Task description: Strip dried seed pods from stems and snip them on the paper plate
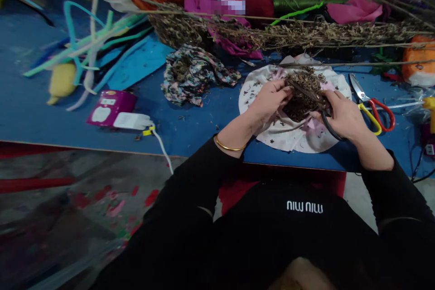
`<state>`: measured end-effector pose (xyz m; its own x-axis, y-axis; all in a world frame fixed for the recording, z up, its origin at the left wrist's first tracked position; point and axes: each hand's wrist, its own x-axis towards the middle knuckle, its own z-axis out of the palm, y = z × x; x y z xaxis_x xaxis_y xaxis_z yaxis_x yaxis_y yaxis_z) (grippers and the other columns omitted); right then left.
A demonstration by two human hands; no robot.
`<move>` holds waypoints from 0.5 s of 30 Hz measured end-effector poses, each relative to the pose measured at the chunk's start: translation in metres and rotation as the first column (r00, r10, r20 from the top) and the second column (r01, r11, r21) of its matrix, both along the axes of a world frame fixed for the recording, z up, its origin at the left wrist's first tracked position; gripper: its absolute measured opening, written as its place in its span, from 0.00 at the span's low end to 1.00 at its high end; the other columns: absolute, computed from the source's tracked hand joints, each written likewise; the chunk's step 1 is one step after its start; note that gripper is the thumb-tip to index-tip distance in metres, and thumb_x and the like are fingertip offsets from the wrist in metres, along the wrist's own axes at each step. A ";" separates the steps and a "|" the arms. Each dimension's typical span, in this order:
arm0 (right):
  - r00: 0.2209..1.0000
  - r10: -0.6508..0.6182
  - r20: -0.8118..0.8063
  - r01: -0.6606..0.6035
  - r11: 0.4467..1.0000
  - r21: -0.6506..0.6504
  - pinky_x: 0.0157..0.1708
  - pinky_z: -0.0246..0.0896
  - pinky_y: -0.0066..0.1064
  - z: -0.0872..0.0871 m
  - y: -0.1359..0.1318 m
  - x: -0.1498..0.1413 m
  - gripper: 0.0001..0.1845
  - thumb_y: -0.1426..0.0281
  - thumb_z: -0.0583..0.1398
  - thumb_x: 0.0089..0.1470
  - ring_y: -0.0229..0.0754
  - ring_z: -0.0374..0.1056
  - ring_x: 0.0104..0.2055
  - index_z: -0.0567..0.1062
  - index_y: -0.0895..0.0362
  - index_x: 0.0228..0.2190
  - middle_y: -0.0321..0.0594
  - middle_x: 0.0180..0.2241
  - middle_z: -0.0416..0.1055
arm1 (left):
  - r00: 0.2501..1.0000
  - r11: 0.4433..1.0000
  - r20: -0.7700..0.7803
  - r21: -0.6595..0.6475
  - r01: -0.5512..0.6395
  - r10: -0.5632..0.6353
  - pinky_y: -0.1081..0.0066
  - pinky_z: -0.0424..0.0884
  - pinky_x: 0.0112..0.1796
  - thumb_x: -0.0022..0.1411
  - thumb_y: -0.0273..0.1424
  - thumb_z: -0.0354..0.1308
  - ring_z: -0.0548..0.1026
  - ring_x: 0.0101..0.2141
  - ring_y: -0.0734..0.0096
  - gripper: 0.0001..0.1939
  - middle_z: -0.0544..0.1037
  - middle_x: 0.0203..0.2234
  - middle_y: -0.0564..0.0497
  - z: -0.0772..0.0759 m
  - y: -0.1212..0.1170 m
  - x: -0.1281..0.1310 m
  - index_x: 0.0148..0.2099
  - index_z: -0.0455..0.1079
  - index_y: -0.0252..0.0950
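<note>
Right hand grips scissors; left hand seems pinching leaves at nine-o'clock edge. Probably light, brittle: hold there softly.

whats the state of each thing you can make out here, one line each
left hand, fingers pinched together at the heap of dried bits
right hand, closed on the dark scissors
dark scissors, held; whether open or shut is unclear
red-and-yellow scissors, lying down, blades apparently shut
white round cloth, spread out, rumpled, strewn with bits
patterned cloth, crumpled
dried stalks, withered, lying lengthwise
</note>
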<state>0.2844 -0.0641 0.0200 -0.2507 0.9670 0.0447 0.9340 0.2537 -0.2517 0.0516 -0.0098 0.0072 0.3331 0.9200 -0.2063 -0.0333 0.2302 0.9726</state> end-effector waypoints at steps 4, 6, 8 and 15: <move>1.000 0.018 0.023 -0.018 1.000 0.001 0.41 0.64 0.41 -0.002 0.000 0.000 0.39 0.42 0.55 0.64 0.58 0.73 0.46 0.73 0.58 0.62 0.56 0.52 0.76 | 0.997 0.998 0.029 -0.026 -0.064 0.065 0.74 0.51 0.24 0.72 0.24 0.58 0.54 0.20 0.82 0.17 0.61 0.21 0.58 0.002 0.000 0.001 0.29 0.62 0.37; 0.999 0.025 0.040 -0.025 1.000 0.002 0.40 0.63 0.40 -0.002 0.000 0.000 0.39 0.42 0.55 0.64 0.58 0.73 0.45 0.73 0.58 0.61 0.55 0.52 0.77 | 0.998 0.998 0.054 -0.066 -0.015 0.018 0.74 0.50 0.24 0.72 0.23 0.58 0.54 0.19 0.84 0.16 0.62 0.22 0.57 0.001 0.000 0.001 0.29 0.64 0.37; 0.998 0.029 0.055 -0.029 1.000 -0.001 0.38 0.61 0.39 -0.002 0.000 -0.001 0.38 0.43 0.55 0.65 0.57 0.73 0.45 0.74 0.58 0.61 0.55 0.51 0.77 | 0.995 0.992 0.090 -0.120 0.044 -0.034 0.73 0.49 0.23 0.71 0.23 0.58 0.54 0.19 0.85 0.14 0.64 0.23 0.56 0.000 0.000 0.001 0.30 0.65 0.36; 0.990 0.026 0.135 -0.020 0.999 -0.047 0.33 0.54 0.37 0.003 -0.001 -0.004 0.32 0.46 0.55 0.64 0.55 0.72 0.41 0.77 0.57 0.56 0.53 0.47 0.78 | 0.987 0.977 0.102 -0.158 0.143 -0.128 0.75 0.47 0.22 0.68 0.22 0.60 0.51 0.18 0.84 0.13 0.61 0.21 0.57 -0.001 -0.001 -0.003 0.29 0.66 0.36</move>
